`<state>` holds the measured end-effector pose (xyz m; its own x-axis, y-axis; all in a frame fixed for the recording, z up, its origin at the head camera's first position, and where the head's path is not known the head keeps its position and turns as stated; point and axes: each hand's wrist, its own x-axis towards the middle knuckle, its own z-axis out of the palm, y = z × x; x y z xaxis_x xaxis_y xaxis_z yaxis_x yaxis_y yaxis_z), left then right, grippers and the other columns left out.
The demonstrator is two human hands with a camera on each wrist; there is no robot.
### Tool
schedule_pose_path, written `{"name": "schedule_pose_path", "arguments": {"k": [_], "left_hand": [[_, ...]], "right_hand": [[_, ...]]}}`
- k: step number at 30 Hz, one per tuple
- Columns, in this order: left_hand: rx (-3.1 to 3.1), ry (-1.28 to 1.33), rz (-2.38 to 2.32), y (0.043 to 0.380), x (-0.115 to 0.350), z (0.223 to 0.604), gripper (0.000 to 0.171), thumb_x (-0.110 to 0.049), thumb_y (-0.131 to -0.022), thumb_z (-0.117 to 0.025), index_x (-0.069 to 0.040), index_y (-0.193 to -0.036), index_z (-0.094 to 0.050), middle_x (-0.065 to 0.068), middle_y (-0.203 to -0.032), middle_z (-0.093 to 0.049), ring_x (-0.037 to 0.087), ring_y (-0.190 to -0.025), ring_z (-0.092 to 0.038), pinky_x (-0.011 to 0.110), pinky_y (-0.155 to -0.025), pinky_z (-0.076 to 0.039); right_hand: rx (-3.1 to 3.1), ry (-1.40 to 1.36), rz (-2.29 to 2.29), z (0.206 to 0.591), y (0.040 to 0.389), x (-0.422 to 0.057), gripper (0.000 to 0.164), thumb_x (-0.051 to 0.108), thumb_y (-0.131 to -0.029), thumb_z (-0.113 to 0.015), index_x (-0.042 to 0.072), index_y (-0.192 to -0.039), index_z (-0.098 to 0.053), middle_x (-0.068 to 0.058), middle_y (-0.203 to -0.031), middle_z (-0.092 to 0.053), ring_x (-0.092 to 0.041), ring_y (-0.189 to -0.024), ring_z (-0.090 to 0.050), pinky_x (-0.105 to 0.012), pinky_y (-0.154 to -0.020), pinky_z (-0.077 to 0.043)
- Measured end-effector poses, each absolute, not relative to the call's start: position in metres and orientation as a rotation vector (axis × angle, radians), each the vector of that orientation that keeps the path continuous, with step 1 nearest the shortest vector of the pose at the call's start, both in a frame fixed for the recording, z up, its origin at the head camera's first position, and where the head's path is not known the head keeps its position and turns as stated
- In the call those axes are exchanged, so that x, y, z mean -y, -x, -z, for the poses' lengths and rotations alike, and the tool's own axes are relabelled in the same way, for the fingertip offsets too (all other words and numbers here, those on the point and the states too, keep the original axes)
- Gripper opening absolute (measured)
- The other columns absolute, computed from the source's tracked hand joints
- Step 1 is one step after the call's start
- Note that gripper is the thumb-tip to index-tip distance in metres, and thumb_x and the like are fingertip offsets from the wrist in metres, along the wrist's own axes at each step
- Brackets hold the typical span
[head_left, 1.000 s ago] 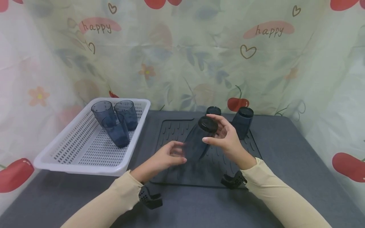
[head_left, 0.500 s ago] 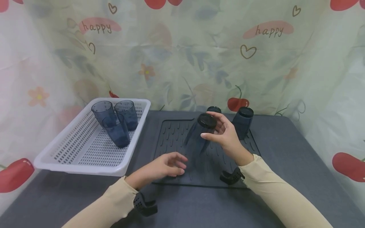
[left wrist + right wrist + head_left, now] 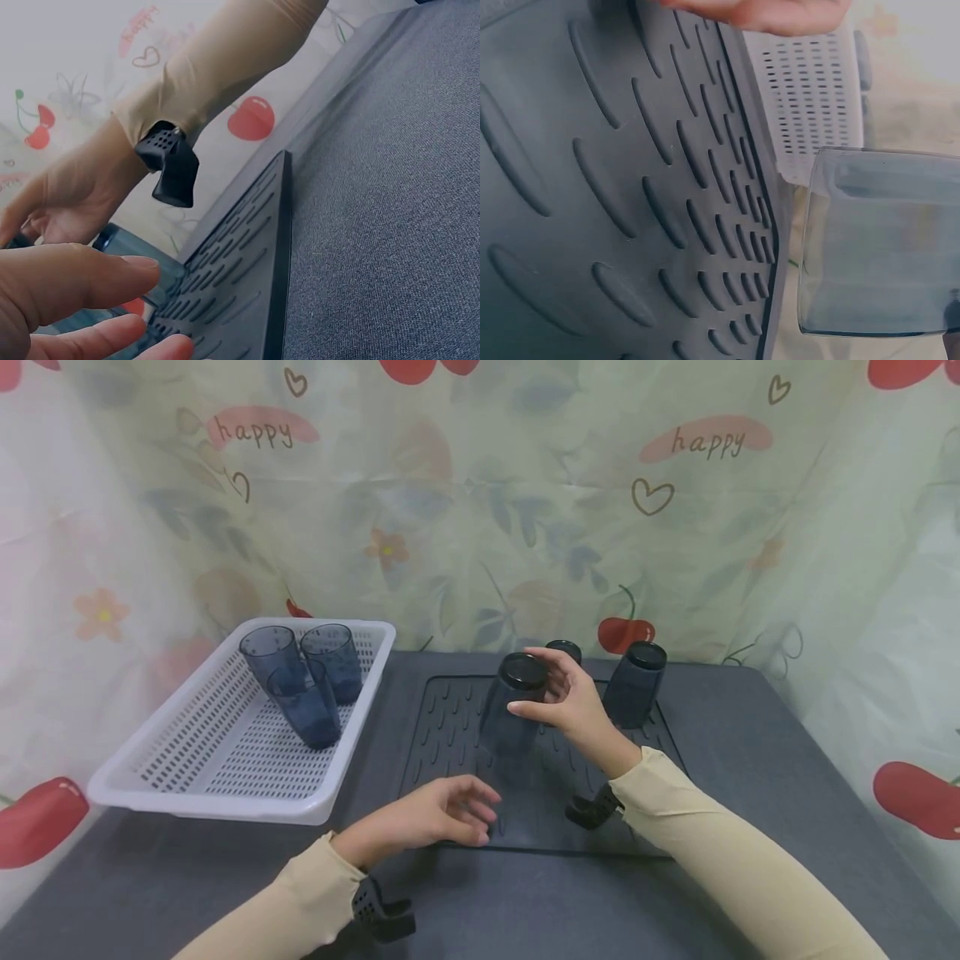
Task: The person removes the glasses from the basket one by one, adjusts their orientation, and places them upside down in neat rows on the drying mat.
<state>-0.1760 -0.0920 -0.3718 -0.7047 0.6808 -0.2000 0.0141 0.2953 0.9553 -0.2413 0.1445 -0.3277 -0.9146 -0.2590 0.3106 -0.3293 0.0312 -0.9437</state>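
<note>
Over the dark ridged mat, our right hand grips an upside-down blue glass near its base, long axis nearly upright; our left hand, relaxed and holding nothing, hovers near left of it.

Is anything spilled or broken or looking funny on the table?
Nothing really stands out: I see no spill or crack. The glass in the right hand is upside down, like the two glasses near it, while the three glasses in the white basket have their mouths up.
</note>
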Motion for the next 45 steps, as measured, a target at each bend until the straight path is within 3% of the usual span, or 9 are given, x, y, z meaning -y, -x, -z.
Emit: {"name": "schedule_pose_path", "arguments": {"k": [17, 21, 30, 45], "left_hand": [[-1.918, -0.628, -1.466, 0.177, 0.094, 0.370, 0.049, -0.004, -0.087, -0.067, 0.006, -0.132, -0.049, 0.022, -0.119, -0.060, 0.036, -0.111, -0.062, 0.035, -0.089, -0.054], [-1.914, -0.634, -1.468, 0.177, 0.094, 0.371, 0.050, -0.004, -0.087, -0.067, 0.006, -0.132, -0.048, 0.023, -0.120, -0.060, 0.036, -0.111, -0.062, 0.034, -0.088, -0.054], [-1.896, -0.621, -1.476, 0.177, 0.095, 0.369, 0.053, 0.000, -0.085, -0.069, 0.006, -0.132, -0.048, 0.023, -0.120, -0.059, 0.037, -0.111, -0.062, 0.035, -0.088, -0.055], [-1.884, -0.639, -1.472, 0.178, 0.098, 0.369, 0.053, 0.000, -0.085, -0.068, 0.006, -0.134, -0.047, 0.023, -0.122, -0.058, 0.038, -0.113, -0.060, 0.035, -0.089, -0.054]], "right_hand": [[2.249, -0.582, -1.996, 0.331, 0.266, -0.124, 0.073, 0.007, -0.078, -0.080, 0.017, -0.141, -0.044, -0.005, -0.140, -0.050, -0.019, -0.127, -0.052, -0.039, -0.106, -0.043], [2.242, -0.561, -1.983, 0.334, 0.274, -0.121, 0.072, 0.009, -0.078, -0.080, 0.018, -0.140, -0.045, -0.004, -0.140, -0.050, -0.019, -0.127, -0.052, -0.039, -0.107, -0.042], [2.197, -0.557, -1.989, 0.346, 0.289, -0.116, 0.074, 0.003, -0.078, -0.079, 0.010, -0.142, -0.043, -0.007, -0.140, -0.052, -0.021, -0.125, -0.053, -0.039, -0.105, -0.044], [2.218, -0.478, -1.929, 0.358, 0.306, -0.104, 0.072, 0.008, -0.077, -0.081, 0.017, -0.140, -0.046, -0.004, -0.145, -0.047, -0.020, -0.135, -0.045, -0.039, -0.112, -0.036]]}}
